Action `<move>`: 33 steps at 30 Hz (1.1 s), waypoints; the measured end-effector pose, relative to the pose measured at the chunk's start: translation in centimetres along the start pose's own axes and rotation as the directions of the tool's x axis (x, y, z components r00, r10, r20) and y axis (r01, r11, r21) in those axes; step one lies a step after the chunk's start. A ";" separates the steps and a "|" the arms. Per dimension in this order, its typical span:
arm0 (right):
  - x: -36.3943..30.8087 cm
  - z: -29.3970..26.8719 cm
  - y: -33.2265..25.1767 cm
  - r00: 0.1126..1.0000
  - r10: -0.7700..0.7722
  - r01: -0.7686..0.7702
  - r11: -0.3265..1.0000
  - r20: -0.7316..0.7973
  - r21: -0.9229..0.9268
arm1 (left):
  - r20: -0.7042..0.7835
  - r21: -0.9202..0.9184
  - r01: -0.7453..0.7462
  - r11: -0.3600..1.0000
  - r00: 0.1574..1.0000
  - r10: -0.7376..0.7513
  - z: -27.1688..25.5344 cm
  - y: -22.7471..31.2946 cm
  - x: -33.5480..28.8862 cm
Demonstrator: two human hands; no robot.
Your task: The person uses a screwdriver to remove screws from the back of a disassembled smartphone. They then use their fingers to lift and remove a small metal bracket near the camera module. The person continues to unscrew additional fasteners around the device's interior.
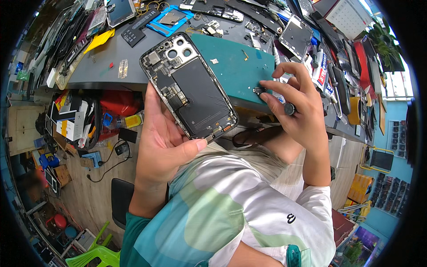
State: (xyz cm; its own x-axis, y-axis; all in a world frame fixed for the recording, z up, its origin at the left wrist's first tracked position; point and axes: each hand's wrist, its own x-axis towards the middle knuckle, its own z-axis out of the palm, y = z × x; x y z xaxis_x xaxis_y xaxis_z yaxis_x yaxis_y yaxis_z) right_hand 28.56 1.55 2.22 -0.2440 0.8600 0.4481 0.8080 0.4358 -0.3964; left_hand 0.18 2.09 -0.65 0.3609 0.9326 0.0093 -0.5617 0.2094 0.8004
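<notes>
My left hand (pixel 162 129) holds an opened smartphone (pixel 198 95) tilted above my lap, thumb at its lower edge. The phone's back cover is off, so the black battery, circuit boards and empty round camera openings show. At the front edge of the green work mat (pixel 235 60), my right hand (pixel 296 102) pinches a small black-and-silver part (pixel 258 90) between thumb and forefinger. A tool with a dark round end (pixel 289 109) is tucked in the same hand; most of it is hidden by the fingers.
Small phone parts (pixel 211 29) lie along the back of the grey desk (pixel 100 66), beside a blue frame (pixel 169 20). Piled phone panels (pixel 73 40) line its left side. Tubes and tools (pixel 327 73) crowd the right. Below the desk stands a bin of boxes (pixel 73 120).
</notes>
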 end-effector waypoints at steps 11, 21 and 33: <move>0.7 -0.5 -0.2 0.998 -0.065 0.065 0.997 -0.013 0.049 | 0.024 -0.084 0.039 0.996 0.999 -0.037 0.3 -0.5 0.4; 0.2 -1.3 -4.9 0.948 -0.282 0.250 0.946 0.145 0.206 | 0.139 -0.164 0.142 0.976 0.983 -0.120 1.0 -1.0 0.7; 0.1 -0.5 -4.9 0.925 -0.356 0.326 0.923 0.132 0.203 | 0.120 -0.092 0.159 0.983 0.982 -0.147 2.4 -0.6 0.7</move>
State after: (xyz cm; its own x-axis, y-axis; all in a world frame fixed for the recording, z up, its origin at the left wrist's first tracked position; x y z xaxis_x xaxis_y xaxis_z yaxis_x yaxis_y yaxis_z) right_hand 24.85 -0.63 4.56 -0.5839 0.6759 0.4497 0.5578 0.7365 -0.3826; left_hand 2.54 1.89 0.37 0.5261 0.8496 -0.0370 -0.5637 0.3810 0.7329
